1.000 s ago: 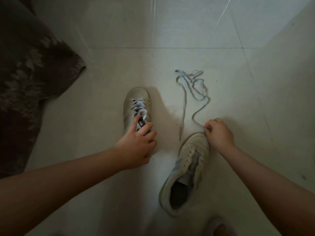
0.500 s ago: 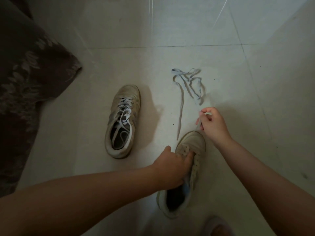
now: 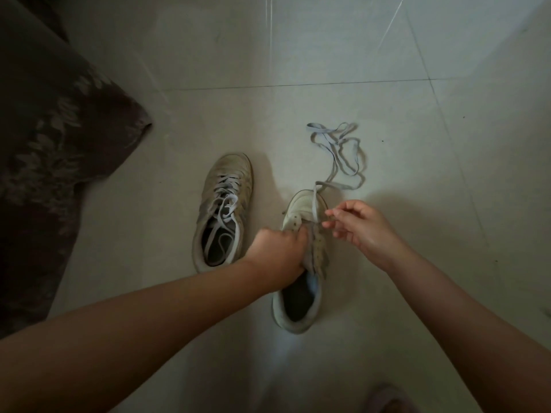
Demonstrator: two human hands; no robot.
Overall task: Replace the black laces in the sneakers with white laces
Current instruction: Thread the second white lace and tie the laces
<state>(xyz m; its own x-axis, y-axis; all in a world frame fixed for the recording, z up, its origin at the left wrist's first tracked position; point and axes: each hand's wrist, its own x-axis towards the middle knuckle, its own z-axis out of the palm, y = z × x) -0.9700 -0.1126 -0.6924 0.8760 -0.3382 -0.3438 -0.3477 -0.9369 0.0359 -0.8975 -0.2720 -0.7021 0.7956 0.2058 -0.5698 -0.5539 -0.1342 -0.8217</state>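
Both hands work at the right sneaker (image 3: 301, 210) on the tiled floor (image 3: 417, 263) in my head view: my left hand (image 3: 278, 253) grips its tongue and eyelet flap, fingers curled, while my right hand (image 3: 362, 228) pinches the white lace (image 3: 337, 156) just above the eyelets. That lace trails off past the toe in loose loops. Just left stands the other sneaker (image 3: 222, 208), already laced white, near a dark patterned fabric (image 3: 59, 144).
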